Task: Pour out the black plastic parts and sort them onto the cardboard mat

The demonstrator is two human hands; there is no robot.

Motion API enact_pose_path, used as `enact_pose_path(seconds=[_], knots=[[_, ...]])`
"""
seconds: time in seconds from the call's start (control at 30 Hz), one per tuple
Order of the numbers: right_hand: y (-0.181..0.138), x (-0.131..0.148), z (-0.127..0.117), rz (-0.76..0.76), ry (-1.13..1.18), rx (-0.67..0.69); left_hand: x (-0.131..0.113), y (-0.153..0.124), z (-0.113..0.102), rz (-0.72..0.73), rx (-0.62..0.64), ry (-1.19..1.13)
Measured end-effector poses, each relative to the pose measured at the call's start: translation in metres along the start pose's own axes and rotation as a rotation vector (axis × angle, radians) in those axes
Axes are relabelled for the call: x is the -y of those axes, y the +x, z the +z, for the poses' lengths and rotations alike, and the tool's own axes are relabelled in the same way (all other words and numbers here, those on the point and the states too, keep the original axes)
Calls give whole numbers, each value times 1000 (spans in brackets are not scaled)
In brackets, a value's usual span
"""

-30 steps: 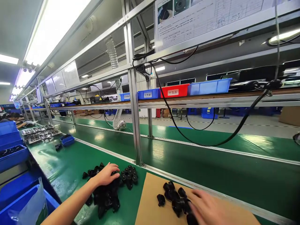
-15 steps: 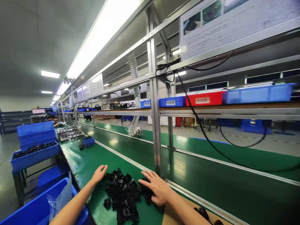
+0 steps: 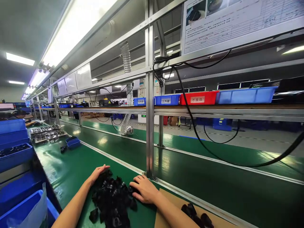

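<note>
**Both hands cupping the pile of black parts**

The person is sitting at a long green workbench (image 3: pixel 71 171). A heap of small black plastic parts (image 3: pixel 111 199) is lying on the bench right in front, just left of a brown cardboard sheet (image 3: pixel 171 202).

The left hand (image 3: pixel 97 174) is resting on the far-left edge of the heap, fingers spread & flat, palm turned in toward the parts. Not grasping anything, just pressing on the side. The right hand (image 3: pixel 143 190) is lying on the right side of the heap, fingers loose & slack on top of the parts. It's not clenched on any one piece as far as I can see. So both hands are touching the heap, one per side, w/ the parts between them.

A second, smaller bunch of black parts (image 3: pixel 197 217) is sitting on the cardboard, near the right forearm, apart from the big heap.

Step in hand, my guess: the hands are gathering or herding the heap together, like scooping sand into one mound. Looks like early sorting work, since most parts are in the big pile & only a few are on the cardboard.

Next move probably needs both hands pushing inward evenly, or fingers closing on a few pieces. Parts are small & loose, so some could roll off the sides.

Further off on the bench: a small blue tray (image 3: pixel 73 142) & flat trays of metal pieces (image 3: pixel 46 133). Blue bins (image 3: pixel 14 148) are standing at left. Up on the shelf, blue bins & a red bin (image 3: pixel 198 98) w/ a label. A black cable (image 3: pixel 213 152) is hanging down.
</note>
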State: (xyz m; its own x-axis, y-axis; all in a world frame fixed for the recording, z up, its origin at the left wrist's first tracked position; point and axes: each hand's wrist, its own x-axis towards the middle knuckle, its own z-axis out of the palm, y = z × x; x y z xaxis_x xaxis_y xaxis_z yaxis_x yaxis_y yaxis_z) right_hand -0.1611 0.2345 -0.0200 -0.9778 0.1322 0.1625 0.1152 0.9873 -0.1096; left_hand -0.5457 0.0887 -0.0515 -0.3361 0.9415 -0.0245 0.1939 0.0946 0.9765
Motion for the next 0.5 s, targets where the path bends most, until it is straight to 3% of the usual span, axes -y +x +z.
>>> enact_pose_path(seconds=[0.33, 0.5], knots=[[-30, -13, -7, 149, -54, 9, -19, 6, 68, 55, 126, 17], [-39, -8, -6, 202, -48, -22, -23, 7, 90, 80, 154, 31]])
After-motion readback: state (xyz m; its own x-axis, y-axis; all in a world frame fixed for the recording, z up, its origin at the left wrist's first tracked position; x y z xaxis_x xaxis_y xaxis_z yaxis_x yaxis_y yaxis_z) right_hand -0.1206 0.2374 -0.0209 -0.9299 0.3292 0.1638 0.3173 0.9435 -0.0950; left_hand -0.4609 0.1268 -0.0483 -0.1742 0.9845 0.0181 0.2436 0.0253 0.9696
